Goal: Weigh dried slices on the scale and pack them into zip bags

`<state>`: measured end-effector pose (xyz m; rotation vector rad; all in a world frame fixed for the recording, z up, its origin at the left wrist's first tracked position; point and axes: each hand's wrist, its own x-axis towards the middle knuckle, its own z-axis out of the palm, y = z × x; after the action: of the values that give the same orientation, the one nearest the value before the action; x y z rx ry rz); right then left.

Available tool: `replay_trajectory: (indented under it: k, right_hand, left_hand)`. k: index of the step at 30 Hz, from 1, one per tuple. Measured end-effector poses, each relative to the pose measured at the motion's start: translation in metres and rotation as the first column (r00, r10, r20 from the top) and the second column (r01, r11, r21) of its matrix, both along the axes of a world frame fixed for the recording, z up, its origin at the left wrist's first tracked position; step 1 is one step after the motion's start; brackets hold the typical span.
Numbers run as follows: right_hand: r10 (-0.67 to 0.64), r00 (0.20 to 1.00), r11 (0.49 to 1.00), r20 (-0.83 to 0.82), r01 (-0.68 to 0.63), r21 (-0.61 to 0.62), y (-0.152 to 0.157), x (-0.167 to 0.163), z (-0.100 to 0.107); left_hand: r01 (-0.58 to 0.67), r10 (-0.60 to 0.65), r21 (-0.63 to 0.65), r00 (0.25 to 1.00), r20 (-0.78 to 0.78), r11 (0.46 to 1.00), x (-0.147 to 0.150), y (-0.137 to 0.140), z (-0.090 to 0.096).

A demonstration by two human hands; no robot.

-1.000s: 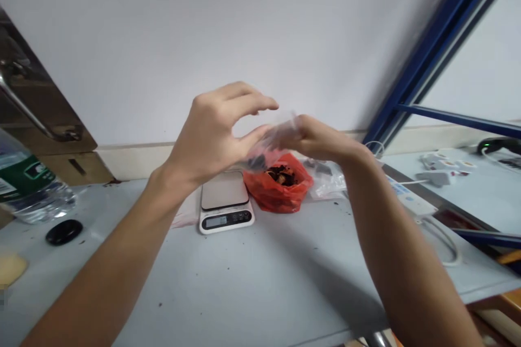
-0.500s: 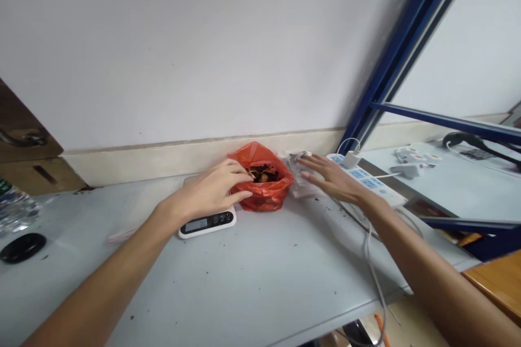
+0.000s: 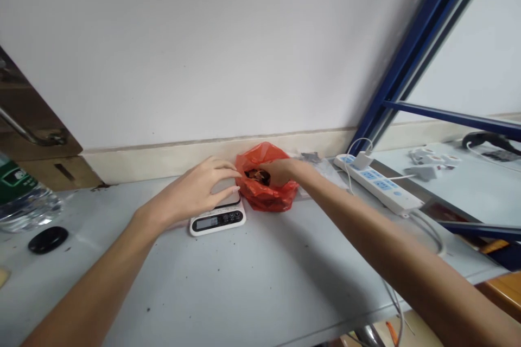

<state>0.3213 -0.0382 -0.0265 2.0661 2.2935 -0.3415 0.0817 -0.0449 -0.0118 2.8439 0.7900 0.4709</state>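
From where I stand, a person reaches both bare arms over a pale blue-grey table [image 3: 228, 293] set against a white wall. At the middle, near the wall, stands an open red plastic bag [image 3: 271, 203] with dark, dried-looking pieces [image 3: 259, 175] inside. The right hand [image 3: 281, 172] dips into the bag's mouth; its fingertips are hidden, so I cannot tell whether they grip anything. The left hand [image 3: 202, 190] arches over a white kitchen scale [image 3: 217, 222], thumb spread wide from curved fingers, tips at the bag's left edge (touching or just beside, I cannot tell). Right of the bag lie clear plastic bags [image 3: 328, 173], then a white power strip [image 3: 380, 187]. Far left are a green-labelled bottle [image 3: 20, 192] and a black disc [image 3: 48, 239].
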Motion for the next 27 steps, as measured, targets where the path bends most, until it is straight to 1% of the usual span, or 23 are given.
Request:
replay_trajectory:
  k: [2, 5, 11, 14, 17, 20, 22, 25, 27]
  right_hand:
    - [-0.005, 1.000, 1.000, 0.019, 0.005, 0.005, 0.002, -0.003, -0.006]
    - [-0.006, 0.999, 1.000, 0.043, 0.006, 0.013, 0.002, -0.002, -0.010]
    - [0.006, 0.999, 1.000, 0.048, -0.006, 0.014, -0.003, 0.007, -0.003]
    - [0.035, 0.999, 0.999, -0.008, -0.034, 0.031, -0.003, 0.015, 0.002]
    - [0.038, 0.995, 0.999, -0.096, -0.035, 0.037, -0.002, 0.021, 0.010]
    - [0.062, 0.992, 0.997, -0.114, -0.057, 0.044, -0.002, 0.025, 0.021]
    - [0.084, 0.987, 0.996, -0.133, -0.081, 0.029, -0.003, 0.027, 0.032]
    - [0.093, 0.975, 0.995, -0.202, -0.098, -0.015, -0.006, 0.026, 0.049]
    - [0.115, 0.962, 0.993, -0.250, -0.118, 0.002, -0.007, 0.021, 0.059]
  left_hand:
    - [-0.003, 0.003, 0.005, 1.000, 0.000, 1.000, -0.002, 0.000, -0.001]
    - [-0.001, 0.001, 0.016, 1.000, -0.001, 1.000, -0.005, 0.000, 0.000]
    - [-0.022, 0.022, 0.013, 1.000, -0.012, 1.000, -0.015, -0.003, 0.002]
    - [-0.036, 0.037, 0.027, 0.999, -0.025, 0.999, -0.019, -0.001, 0.001]
    - [-0.037, 0.038, 0.041, 0.999, -0.020, 0.998, -0.022, 0.002, 0.000]
    - [-0.020, 0.021, 0.062, 1.000, -0.004, 0.998, -0.025, 0.005, 0.001]
    - [-0.030, 0.031, 0.069, 0.999, -0.010, 0.997, -0.029, 0.007, 0.004]
    - [-0.094, 0.096, 0.035, 0.993, -0.067, 0.995, -0.037, 0.009, 0.011]
    - [-0.159, 0.156, -0.011, 0.979, -0.134, 0.987, -0.044, 0.010, 0.017]
